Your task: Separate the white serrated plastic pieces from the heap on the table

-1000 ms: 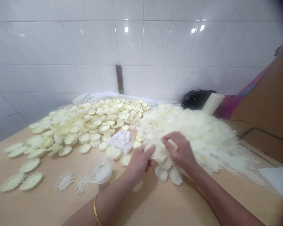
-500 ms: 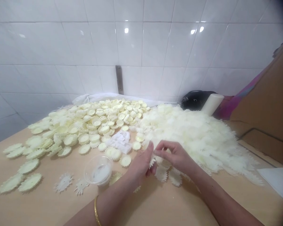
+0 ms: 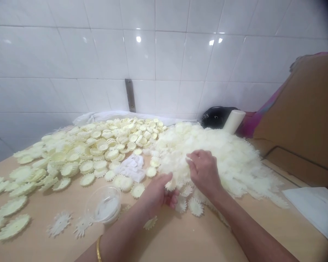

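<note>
A big heap of loose white fringed petal pieces [image 3: 221, 160] lies on the wooden table [image 3: 180, 236]. My right hand [image 3: 203, 171] rests on the heap's near edge with fingers curled into the pieces. Close beside it, my left hand [image 3: 157, 193] is closed around a small toothed white flower piece [image 3: 170, 185] at the heap's edge. A gold bangle [image 3: 98, 249] circles my left wrist. Several single flower pieces [image 3: 194, 206] lie just below my hands.
Left of the heap spreads a wide layer of pale yellow pleated discs [image 3: 98, 145]. A white cloth [image 3: 131, 167] and a clear cup of white paste [image 3: 105, 205] sit near my left hand. A black object [image 3: 215, 116], a white roll [image 3: 233, 121] and cardboard [image 3: 303, 116] stand right.
My right hand went back onto the heap after meeting the left hand. The left hand dropped slightly with a piece in it. The view shifted a little to the right.
</note>
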Demonstrator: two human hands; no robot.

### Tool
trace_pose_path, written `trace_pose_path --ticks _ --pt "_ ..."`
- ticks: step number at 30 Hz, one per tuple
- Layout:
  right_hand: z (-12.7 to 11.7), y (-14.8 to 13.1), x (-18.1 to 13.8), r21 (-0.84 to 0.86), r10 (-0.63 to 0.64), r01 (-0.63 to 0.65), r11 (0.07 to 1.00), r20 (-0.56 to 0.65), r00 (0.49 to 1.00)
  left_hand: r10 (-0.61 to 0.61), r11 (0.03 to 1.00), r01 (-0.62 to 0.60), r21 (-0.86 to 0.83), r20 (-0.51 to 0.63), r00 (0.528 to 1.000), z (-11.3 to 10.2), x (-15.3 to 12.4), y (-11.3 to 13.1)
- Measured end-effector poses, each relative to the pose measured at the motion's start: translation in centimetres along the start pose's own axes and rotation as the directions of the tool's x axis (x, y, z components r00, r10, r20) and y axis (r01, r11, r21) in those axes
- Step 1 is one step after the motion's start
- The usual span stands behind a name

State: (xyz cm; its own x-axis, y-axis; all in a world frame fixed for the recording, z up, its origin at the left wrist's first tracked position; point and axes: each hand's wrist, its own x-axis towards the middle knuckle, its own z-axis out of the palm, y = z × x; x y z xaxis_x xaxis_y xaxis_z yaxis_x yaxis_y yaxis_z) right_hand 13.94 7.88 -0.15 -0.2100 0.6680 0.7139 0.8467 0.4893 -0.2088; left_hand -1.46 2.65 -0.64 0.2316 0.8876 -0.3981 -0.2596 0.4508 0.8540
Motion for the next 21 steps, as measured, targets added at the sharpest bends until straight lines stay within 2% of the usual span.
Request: trace_pose_path --ticks 3,6,10,13,17,21 --pt "-0.4 -0.4 0.0 0.080 0.026 -0.023 0.997 -0.034 0.999 0.081 0.996 -0.080 -0.036 0.015 0.997 -0.3 0.2 -0.3" --pt "-0.7 -1.1 -0.1 0.249 0.022 -0.017 0.968 -0.017 1.000 0.136 0.991 -0.136 -0.013 -0.013 0.991 -0.5 0.4 -0.5" --pt "-0.9 -2.3 -0.5 0.458 -0.068 0.010 0.889 0.110 0.992 0.208 0.977 -0.206 0.059 -0.029 0.978 -0.6 0.3 -0.5" --pt "-0.9 -3.1 -0.7 0.537 -0.125 -0.022 0.843 0.236 0.964 0.259 0.962 -0.255 0.102 -0.027 0.966 -0.6 0.0 -0.4" --pt "-1.1 -3.2 -0.7 0.641 -0.102 -0.180 0.746 0.377 0.921 0.311 0.943 -0.298 0.150 -0.069 0.948 -0.6 -0.2 -0.5" --pt "-1.3 -2.9 -0.5 0.697 -0.080 -0.379 0.608 0.529 0.845 0.332 0.939 -0.312 0.143 -0.150 0.931 -0.6 -0.3 -0.4"
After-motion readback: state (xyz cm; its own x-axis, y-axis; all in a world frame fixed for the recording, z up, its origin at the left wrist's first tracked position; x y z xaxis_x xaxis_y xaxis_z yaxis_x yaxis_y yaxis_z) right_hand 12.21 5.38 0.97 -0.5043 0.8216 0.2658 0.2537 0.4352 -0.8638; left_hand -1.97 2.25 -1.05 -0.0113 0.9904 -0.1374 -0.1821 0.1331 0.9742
